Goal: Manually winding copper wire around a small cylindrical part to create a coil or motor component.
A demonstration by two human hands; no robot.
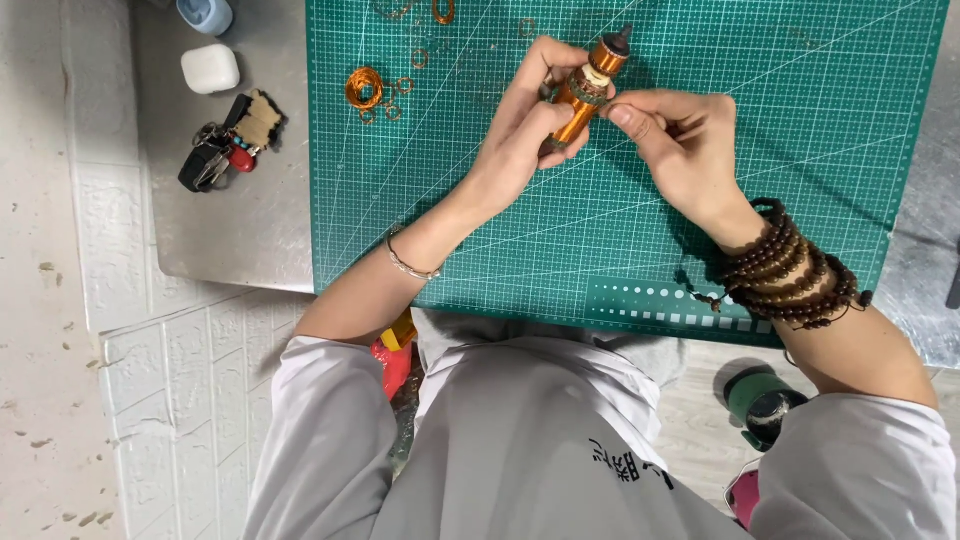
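An orange metal tool (592, 82) with a dark tip and a pale collar is held tilted above the green cutting mat (640, 250). My left hand (525, 125) wraps its lower shaft from the left. My right hand (675, 135) pinches at the tool's middle, where a dark ring sits, with thumb and forefinger. Whether a wire runs between the fingers is too small to tell. A thin bracelet circles my left wrist and several dark bead bracelets (790, 265) wrap my right wrist.
A copper wire coil (364, 87) and small copper rings (400, 95) lie on the mat's upper left. On the grey tabletop (230, 240) to the left lie a key bunch (225, 145) and a white case (210, 68). A green cup (762, 400) stands on the floor.
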